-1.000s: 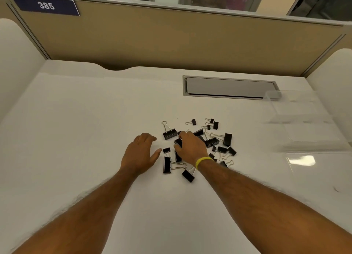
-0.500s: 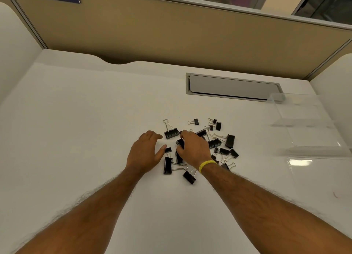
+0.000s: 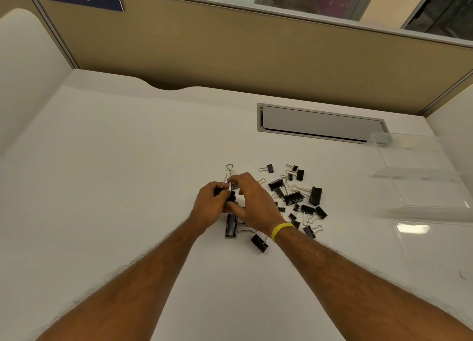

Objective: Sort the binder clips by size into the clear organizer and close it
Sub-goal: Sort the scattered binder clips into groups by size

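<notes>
On the white desk (image 3: 128, 187), near its middle, we see both hands meeting over one black binder clip (image 3: 231, 195). The left hand (image 3: 208, 209) has its fingers curled round the clip's dark body and holds it at the left edge of the scatter. The right hand (image 3: 252, 202), with a yellow wristband (image 3: 281, 230) on its wrist, comes in from the right. Its fingertips (image 3: 234, 182) pinch the silver wire handle that stands up from that clip, and the rest of its fingers are bent over the left hand.

Just right of the hands lie the loose binder clips (image 3: 294, 198), all black with silver wire handles and of mixed sizes. We make out small ones along the far side and larger ones toward the middle. A long clip (image 3: 231, 225) lies just below the hands, and a shorter clip (image 3: 259, 243) rests beside the right wrist.

At the desk's right edge, well apart from the clips, sits the clear organizer (image 3: 419, 166). Its lid (image 3: 435, 251) is open and lies flat on the near side, catching a white glare. We cannot tell its compartments apart through the plastic.

Behind the clips a grey hatch (image 3: 320, 125) is set into the desk. On the beige partition (image 3: 256, 59), at top left, we read "385" in white numerals on a dark blue plate (image 3: 102, 0)
</notes>
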A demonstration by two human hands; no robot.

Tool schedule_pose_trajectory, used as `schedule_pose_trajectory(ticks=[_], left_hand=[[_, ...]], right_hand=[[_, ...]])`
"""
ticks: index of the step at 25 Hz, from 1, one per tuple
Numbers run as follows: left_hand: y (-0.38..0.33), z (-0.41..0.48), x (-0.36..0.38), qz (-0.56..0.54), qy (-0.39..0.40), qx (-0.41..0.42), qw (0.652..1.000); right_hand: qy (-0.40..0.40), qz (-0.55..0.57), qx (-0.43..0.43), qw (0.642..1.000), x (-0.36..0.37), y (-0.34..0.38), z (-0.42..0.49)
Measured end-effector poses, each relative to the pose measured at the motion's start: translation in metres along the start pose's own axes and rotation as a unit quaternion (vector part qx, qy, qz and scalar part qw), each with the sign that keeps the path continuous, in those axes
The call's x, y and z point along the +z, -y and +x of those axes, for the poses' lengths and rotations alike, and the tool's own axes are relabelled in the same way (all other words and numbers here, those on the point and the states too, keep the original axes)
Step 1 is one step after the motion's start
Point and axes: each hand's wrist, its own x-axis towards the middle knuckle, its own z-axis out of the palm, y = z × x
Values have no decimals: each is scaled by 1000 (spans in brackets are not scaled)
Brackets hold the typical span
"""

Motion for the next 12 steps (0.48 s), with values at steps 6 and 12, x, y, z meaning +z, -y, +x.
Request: schedule_pose_trajectory(ticks=[6, 12], left_hand=[[-1, 13, -24, -3, -76, -1, 997], [-9, 32, -33, -19, -94, -9, 995]], right_hand=[[-25, -101, 52, 993, 8, -17, 27], [52, -169, 127, 976, 18, -24, 63]])
